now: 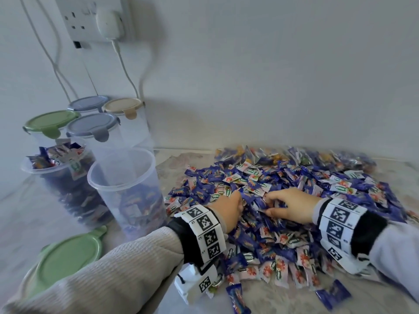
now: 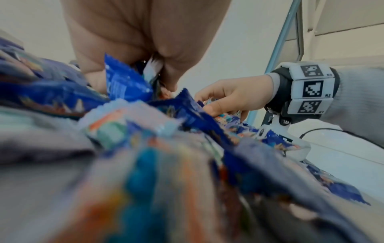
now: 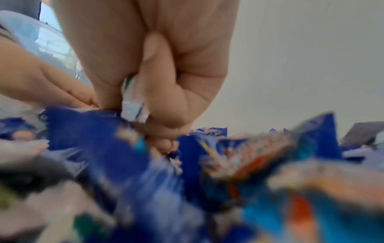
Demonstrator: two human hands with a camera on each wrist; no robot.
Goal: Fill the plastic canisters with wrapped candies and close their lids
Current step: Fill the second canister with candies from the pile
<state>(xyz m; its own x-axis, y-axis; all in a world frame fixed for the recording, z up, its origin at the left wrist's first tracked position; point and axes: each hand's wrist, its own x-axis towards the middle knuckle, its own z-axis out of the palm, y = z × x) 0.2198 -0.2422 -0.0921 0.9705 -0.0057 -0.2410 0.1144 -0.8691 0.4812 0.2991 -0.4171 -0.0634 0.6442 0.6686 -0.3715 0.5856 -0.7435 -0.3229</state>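
A big heap of wrapped candies point(image 1: 283, 196), blue and white, covers the table on the right. Both hands dig into its middle. My left hand point(image 1: 229, 207) curls its fingers round blue and white wrappers point(image 2: 126, 82). My right hand point(image 1: 288, 206) grips candies too, with a white wrapper point(image 3: 133, 111) caught between its fingers. To the left stand two lidless clear canisters: the near one point(image 1: 127, 177) is partly filled, the one behind it point(image 1: 61, 168) is heaped to the rim.
Several lidded canisters point(image 1: 93, 128) with green, grey-blue and beige lids stand at the back left by the wall. A loose green lid point(image 1: 68, 259) lies at the front left beside my left sleeve. Cables point(image 1: 56, 71) hang from a wall socket point(image 1: 90, 19).
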